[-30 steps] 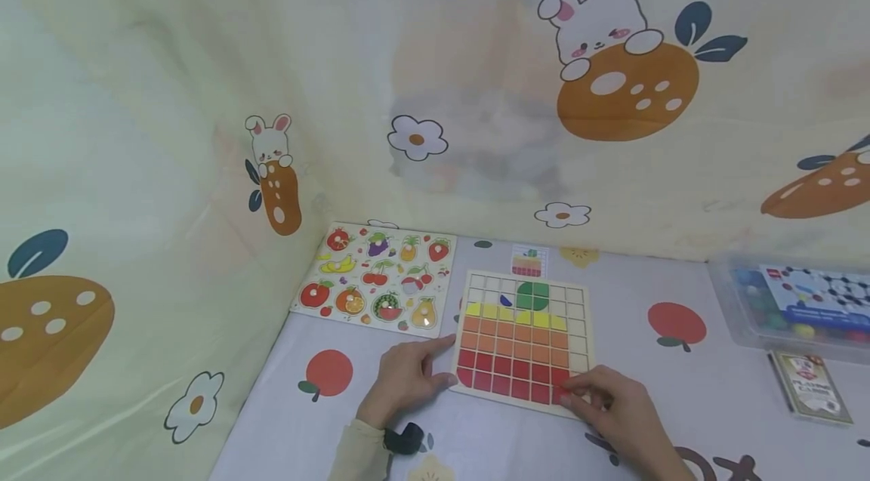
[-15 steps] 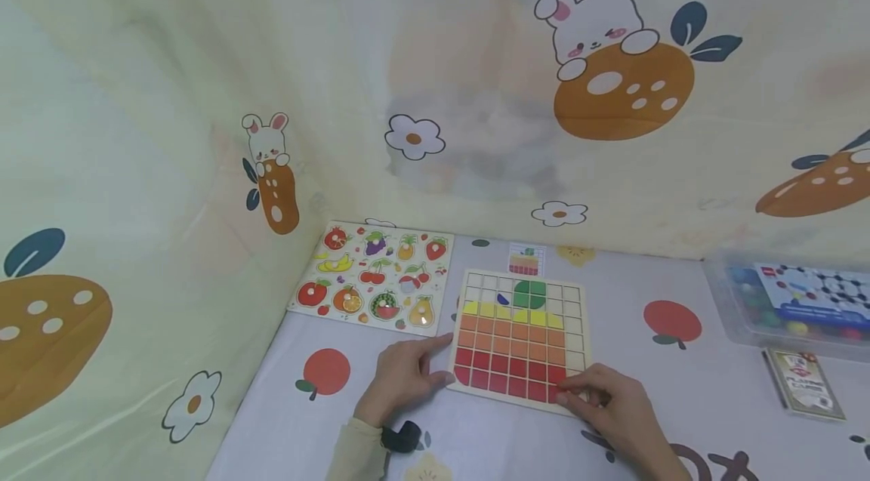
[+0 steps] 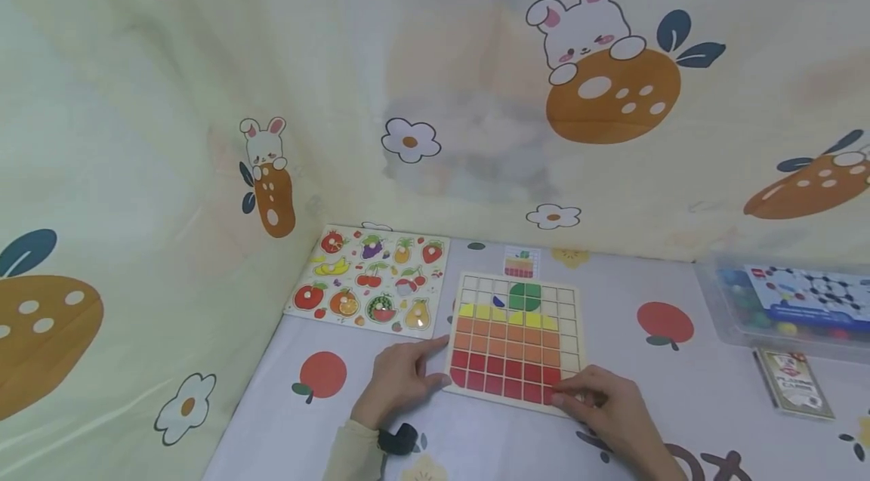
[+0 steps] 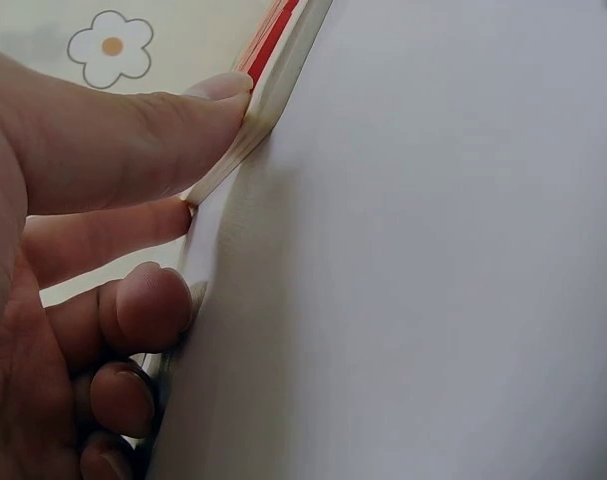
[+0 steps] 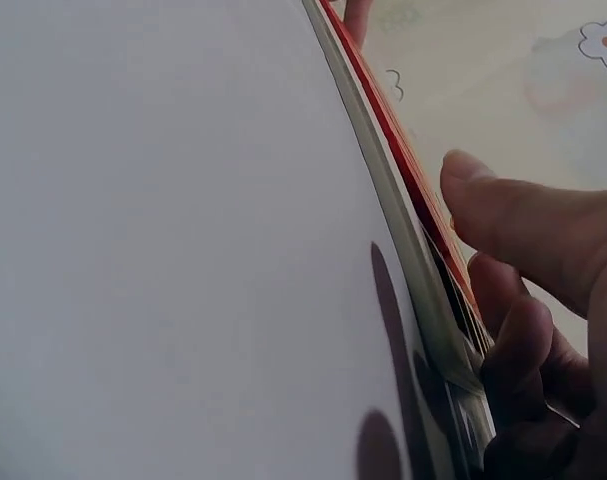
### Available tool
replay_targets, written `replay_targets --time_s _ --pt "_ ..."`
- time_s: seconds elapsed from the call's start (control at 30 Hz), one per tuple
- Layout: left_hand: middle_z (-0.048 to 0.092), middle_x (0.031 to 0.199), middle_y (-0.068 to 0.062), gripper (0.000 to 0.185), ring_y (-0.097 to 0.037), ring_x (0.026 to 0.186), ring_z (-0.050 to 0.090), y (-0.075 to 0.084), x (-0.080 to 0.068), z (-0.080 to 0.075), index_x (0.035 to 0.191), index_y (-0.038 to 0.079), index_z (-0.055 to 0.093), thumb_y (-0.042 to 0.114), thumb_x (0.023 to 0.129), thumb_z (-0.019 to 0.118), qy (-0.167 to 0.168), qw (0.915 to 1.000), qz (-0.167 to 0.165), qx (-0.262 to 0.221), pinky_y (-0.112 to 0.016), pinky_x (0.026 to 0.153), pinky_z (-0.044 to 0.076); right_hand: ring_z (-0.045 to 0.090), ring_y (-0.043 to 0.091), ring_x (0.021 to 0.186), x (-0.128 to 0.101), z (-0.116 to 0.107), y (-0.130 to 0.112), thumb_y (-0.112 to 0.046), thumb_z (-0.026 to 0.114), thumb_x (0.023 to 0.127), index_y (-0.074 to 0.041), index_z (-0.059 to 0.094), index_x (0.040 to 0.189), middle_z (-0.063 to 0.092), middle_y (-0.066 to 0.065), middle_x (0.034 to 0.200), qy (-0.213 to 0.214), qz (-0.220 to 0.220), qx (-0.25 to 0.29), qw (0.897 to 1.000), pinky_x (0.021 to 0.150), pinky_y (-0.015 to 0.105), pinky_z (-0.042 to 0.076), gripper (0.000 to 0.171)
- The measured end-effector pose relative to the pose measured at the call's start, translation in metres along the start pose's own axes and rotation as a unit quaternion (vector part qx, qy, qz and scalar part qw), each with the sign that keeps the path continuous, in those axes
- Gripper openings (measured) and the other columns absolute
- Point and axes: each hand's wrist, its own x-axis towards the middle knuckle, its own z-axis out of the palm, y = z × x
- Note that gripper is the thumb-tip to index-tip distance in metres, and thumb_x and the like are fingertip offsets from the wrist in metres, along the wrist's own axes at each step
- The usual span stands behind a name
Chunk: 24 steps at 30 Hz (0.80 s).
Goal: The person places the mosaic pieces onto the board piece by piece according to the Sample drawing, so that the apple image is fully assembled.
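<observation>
A pale square grid board (image 3: pixel 569 345) lies on the table in the head view, its cells filled with red, orange, yellow and green tiles and a small blue piece. My left hand (image 3: pixel 399 379) is at its left edge, with thumb and index finger spread against the rim; the left wrist view shows the other fingers bent. At the lower right corner, my right hand (image 3: pixel 608 402) has thumb and index fingertips at a red tile (image 3: pixel 547 393) in the bottom row. Those fingertips partly cover the tile. In the right wrist view the thumb (image 5: pixel 528 215) lies along the tiles' side.
Behind the board lies a small picture card (image 3: pixel 520 263) with a similar pattern. A fruit puzzle board (image 3: pixel 360 281) is at the back left. On the right are a clear plastic box (image 3: pixel 720 315) of coloured balls and a playing card pack (image 3: pixel 794 383).
The whole head view has shifted slightly to the left. Both hands keep their places at the board, and no tile visibly changes position on it.
</observation>
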Motion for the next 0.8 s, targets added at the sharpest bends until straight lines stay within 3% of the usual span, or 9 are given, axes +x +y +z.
replay_targets --time_s 0.33,0.5,0.57,0.67,0.77,0.8 --pt "0.050 0.065 0.009 0.064 -0.008 0.060 0.044 -0.003 0.000 -0.001 0.148 0.035 0.063 0.046 0.089 0.084 0.007 1.0000 0.001 0.003 -0.026 0.063 0.033 0.055 0.007 0.071 0.002 -0.002 0.003 -0.037 0.086 0.090 -0.024 0.082 0.110 0.069 -0.009 0.085 -0.010 0.052 0.028 0.998 0.057 0.022 0.045 0.024" --pt "0.050 0.065 0.009 0.063 -0.008 0.060 0.044 -0.002 0.001 0.001 0.148 0.036 0.063 0.046 0.089 0.083 0.004 1.0000 0.006 -0.002 -0.026 0.063 0.033 0.062 0.010 0.079 0.004 -0.016 0.000 -0.050 0.076 0.097 -0.018 0.072 0.134 0.074 -0.001 0.099 -0.012 0.110 0.015 0.994 0.063 0.023 0.050 0.049" --pt "0.051 0.065 0.009 0.063 -0.008 0.060 0.045 -0.002 0.001 0.002 0.148 0.036 0.063 0.047 0.090 0.083 -0.002 1.0000 0.006 -0.005 -0.026 0.063 0.033 0.065 0.014 0.087 0.003 -0.025 0.000 -0.050 0.070 0.101 -0.017 0.065 0.143 0.074 0.003 0.106 0.007 0.119 -0.007 0.993 0.066 0.022 0.051 0.053" --pt "0.051 0.066 0.008 0.062 -0.008 0.061 0.046 0.000 0.000 0.001 0.149 0.035 0.062 0.048 0.091 0.081 -0.009 0.9999 0.000 -0.009 -0.026 0.063 0.034 0.066 0.022 0.096 0.003 -0.046 0.006 -0.042 0.063 0.107 -0.012 0.059 0.149 0.073 0.011 0.115 0.057 0.090 -0.057 0.993 0.067 0.019 0.048 0.052" --pt "0.053 0.068 0.008 0.061 -0.009 0.064 0.048 0.002 -0.005 -0.005 0.150 0.034 0.062 0.047 0.093 0.080 0.004 0.9997 -0.011 -0.021 -0.025 0.064 0.037 0.064 0.008 0.100 0.007 -0.079 0.024 -0.031 0.062 0.108 -0.006 0.056 0.150 0.071 0.020 0.125 0.116 0.009 -0.087 0.989 0.070 0.014 0.045 0.049" --pt "0.054 0.070 0.008 0.060 -0.009 0.066 0.050 0.003 -0.007 -0.008 0.150 0.033 0.062 0.046 0.094 0.080 0.016 0.9994 -0.015 -0.028 -0.025 0.064 0.038 0.064 0.011 0.100 0.009 -0.093 0.031 -0.028 0.062 0.108 -0.005 0.053 0.152 0.069 0.024 0.129 0.129 -0.014 -0.098 0.987 0.071 0.016 0.044 0.050"
